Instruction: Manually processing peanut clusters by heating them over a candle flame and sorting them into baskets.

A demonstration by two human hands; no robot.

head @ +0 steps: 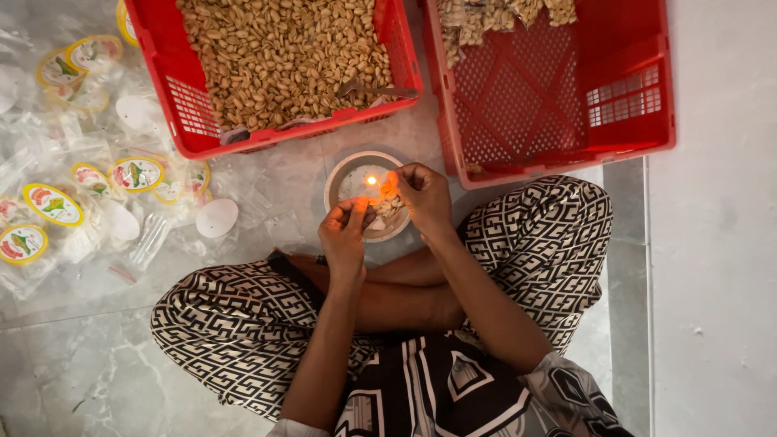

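Seated cross-legged on the floor, your left hand [343, 233] and right hand [422, 197] both pinch a small clear packet of nuts [388, 202], holding its edge at the candle flame [371, 180] above a round bowl [341, 174], near two red crates [186, 105].

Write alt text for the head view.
Both hands, left hand and right hand, hold a small clear packet of nuts at a candle flame in a round bowl. Beyond sits a red crate of peanuts.
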